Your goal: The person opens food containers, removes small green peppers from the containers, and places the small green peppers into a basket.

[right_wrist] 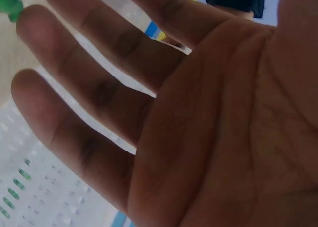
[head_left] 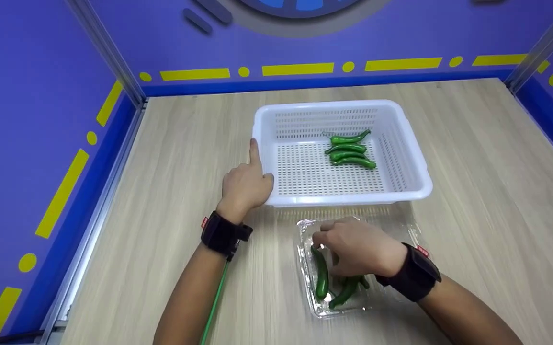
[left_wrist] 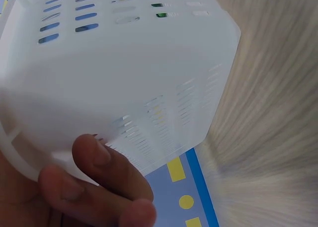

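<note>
Thumb and fingers of the left hand (head_left: 246,186) grip the side of the white basket (head_left: 348,199), pointing finger straight along its rim. The right hand (head_left: 360,244) is over the clear tray (head_left: 321,312), fingers a bit bent by the tip of a long green pepper (head_left: 322,275); I cannot tell if it holds it. More peppers (head_left: 346,292) lie partly under that hand. Four green peppers (head_left: 347,148) sit inside the basket. Past the wooden table (head_left: 185,158) stands a blue wall (head_left: 137,38) with yellow marks (head_left: 298,69).

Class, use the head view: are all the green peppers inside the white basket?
No, some green peppers lie in the clear plastic tray, outside the white basket.
</note>
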A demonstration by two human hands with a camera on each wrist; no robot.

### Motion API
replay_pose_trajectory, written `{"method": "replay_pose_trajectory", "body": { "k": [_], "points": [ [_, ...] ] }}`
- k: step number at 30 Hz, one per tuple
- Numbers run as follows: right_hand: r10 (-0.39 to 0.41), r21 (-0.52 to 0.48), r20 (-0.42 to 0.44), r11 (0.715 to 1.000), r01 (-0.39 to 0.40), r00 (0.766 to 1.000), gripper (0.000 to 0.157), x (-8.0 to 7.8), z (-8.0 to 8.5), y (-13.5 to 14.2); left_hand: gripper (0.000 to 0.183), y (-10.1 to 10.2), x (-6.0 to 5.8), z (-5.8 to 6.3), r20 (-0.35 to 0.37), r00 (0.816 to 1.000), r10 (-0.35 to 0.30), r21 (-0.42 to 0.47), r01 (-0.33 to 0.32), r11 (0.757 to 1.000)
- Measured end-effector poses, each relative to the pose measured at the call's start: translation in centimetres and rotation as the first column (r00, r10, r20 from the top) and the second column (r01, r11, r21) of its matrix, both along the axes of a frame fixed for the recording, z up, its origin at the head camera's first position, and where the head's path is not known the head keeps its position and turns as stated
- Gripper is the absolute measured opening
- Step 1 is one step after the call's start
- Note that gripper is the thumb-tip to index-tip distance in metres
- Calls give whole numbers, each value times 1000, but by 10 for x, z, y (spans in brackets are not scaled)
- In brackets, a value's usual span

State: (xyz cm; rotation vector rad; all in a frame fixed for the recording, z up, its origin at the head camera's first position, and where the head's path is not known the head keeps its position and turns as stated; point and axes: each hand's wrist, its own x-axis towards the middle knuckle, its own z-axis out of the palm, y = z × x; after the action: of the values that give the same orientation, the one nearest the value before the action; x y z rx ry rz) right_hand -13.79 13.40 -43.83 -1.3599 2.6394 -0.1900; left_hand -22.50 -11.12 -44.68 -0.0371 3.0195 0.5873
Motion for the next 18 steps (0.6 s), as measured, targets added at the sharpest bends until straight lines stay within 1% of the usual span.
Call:
{"method": "replay_pose_trajectory", "body": {
  "k": [4, 8, 14, 18],
  "points": [
    [-5, 33, -33, 999, 6, 999, 33, 0, -7, -5, 88, -1, 0, -1, 4, 1000, 1, 0, -1, 1000],
    [-21, 63, -43, 998, 23, 999, 41, -1, -10, -7, 88, 0, 0, 0, 6, 1000, 3, 1, -3, 1000],
    [-32, 65, -39, 997, 34, 999, 49, -1, -13, -8, 88, 0, -2, 0, 0, 1000, 3, -2, -3, 1000],
    [-39, 77, -16, 996, 40, 999, 55, 0, -15, -10, 88, 0, -2, 0, 6, 1000, 5, 2, -5, 1000]
  ]
}}
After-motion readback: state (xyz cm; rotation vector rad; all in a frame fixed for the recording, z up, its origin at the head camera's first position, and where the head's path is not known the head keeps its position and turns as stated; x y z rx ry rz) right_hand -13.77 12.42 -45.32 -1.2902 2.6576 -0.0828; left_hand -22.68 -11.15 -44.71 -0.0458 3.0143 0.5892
